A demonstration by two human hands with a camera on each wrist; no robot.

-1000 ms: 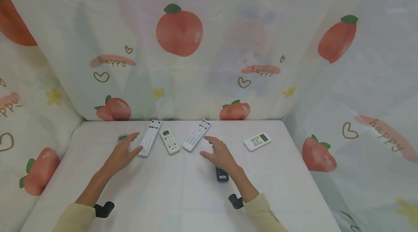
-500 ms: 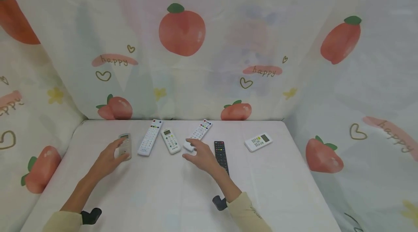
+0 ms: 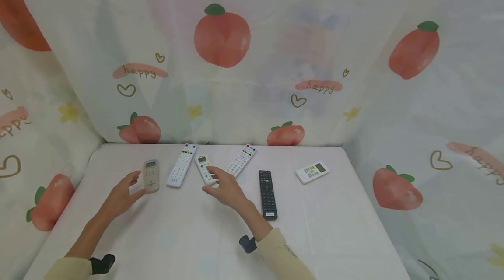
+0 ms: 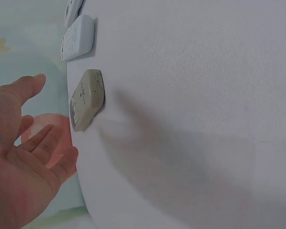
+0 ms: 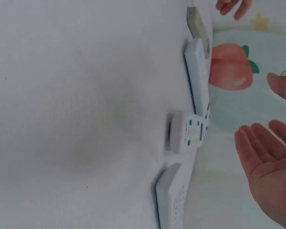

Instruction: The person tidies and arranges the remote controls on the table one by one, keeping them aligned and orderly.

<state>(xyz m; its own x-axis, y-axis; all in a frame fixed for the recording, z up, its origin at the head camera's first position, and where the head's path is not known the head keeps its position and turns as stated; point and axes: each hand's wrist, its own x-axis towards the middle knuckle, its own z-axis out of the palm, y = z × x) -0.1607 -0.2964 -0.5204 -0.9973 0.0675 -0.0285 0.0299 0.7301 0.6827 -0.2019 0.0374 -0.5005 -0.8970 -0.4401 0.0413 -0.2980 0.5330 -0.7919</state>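
Note:
My left hand hovers at the left of the table, thumb and fingers spread, beside a grey-beige remote control with a small screen. In the left wrist view, that grey remote lies apart from the fingertips. My right hand hangs over the table's middle with thumb and fingers apart, holding nothing. In the head view it partly covers a small white remote with a screen. The right wrist view has this small remote on the table, away from the hand. A long white remote lies between the hands.
Another long white remote lies at a slant right of the small one. A black remote lies near the right forearm. Farther right is a white remote with a screen. A fruit-printed curtain stands behind the white table.
Both hands have moved left. The left hand no longer covers the grey remote, and the right hand has passed from the black remote to the small white one. The remotes stay put.

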